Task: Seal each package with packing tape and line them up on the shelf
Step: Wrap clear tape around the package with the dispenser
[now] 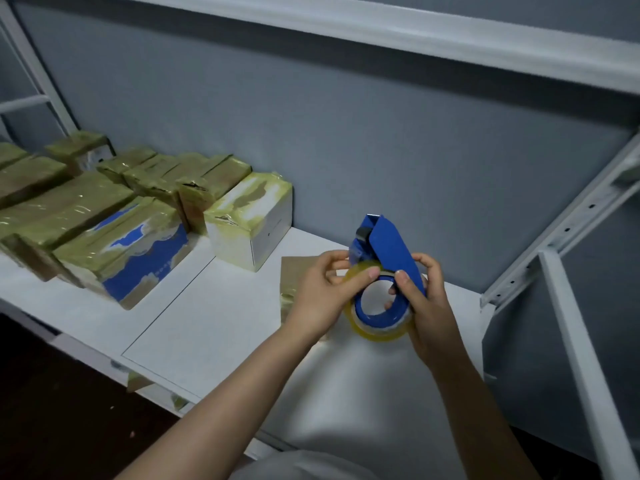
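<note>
Between left hand (323,294), right hand (427,308): tape dispenser (389,249)

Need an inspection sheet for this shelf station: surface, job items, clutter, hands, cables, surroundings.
Surface: white shelf, with a thin seam line across the board.
Job's things: taped packages are lined up at left, with a white box at the row's right end. A flat brown package lies on the shelf, partly hidden by the left hand. The blue tape dispenser with its tape roll is held in both hands.
Clutter: tape scraps at the shelf's front edge.
Hands: left hand pinches the tape roll's rim; right hand grips the tape dispenser.
Cables: nothing seen.
Surroundings: grey wall behind; white metal frame at right.
</note>
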